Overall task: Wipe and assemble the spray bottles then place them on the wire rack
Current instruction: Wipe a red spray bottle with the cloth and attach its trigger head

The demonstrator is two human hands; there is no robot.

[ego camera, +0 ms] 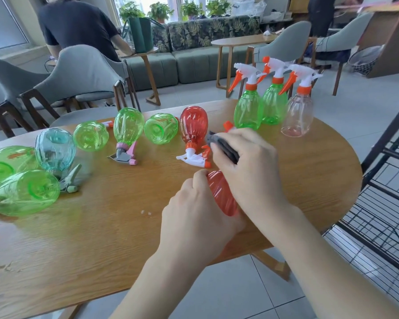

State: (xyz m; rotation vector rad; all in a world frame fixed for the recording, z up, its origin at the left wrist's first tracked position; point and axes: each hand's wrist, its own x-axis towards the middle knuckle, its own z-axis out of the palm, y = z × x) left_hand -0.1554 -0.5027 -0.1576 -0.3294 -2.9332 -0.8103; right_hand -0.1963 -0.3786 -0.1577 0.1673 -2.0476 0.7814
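L hand [200, 210] fingers gripping red bottle [224, 194], long axis near-far, R hand [244, 166] clutching grey cloth [224, 147]

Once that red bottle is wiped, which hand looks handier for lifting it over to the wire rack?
Probably the left hand: it already grips the red bottle, while the right hand is busy with the grey cloth. The wire rack stands on the right, though, so the left must reach across.

Oval wooden table [101, 238] under scattered spray bottles [127, 127], three upright [274, 104]
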